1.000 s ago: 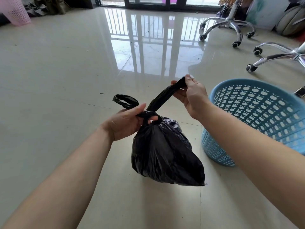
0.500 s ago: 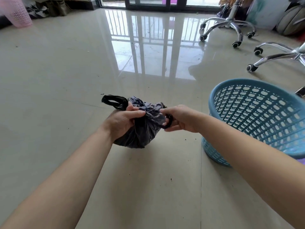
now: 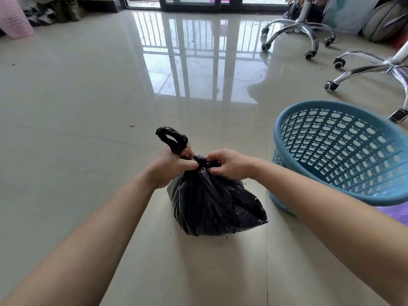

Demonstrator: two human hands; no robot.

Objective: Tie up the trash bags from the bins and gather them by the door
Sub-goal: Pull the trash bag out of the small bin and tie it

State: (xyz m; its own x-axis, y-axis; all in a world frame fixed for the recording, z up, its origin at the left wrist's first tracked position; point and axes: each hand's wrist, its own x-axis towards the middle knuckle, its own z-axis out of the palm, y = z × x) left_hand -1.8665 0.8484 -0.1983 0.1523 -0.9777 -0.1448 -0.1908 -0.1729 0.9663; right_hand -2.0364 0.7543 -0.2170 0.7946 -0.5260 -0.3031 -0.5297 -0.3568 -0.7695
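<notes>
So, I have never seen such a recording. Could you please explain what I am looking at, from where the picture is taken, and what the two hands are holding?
There is no machine here. A person wears a camera on the head, so you look down along both forearms. The left hand and the right hand pinch the knot at the neck of a black trash bag; one handle loop sticks up. The bag seems to rest on the shiny tiled floor. Beside it on the right stands a blue plastic bin. Farther away are a pink bin and chair bases.

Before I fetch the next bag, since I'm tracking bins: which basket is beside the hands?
The blue basket, at the right by the black bag; the pink basket stands far off at the top left.
</notes>
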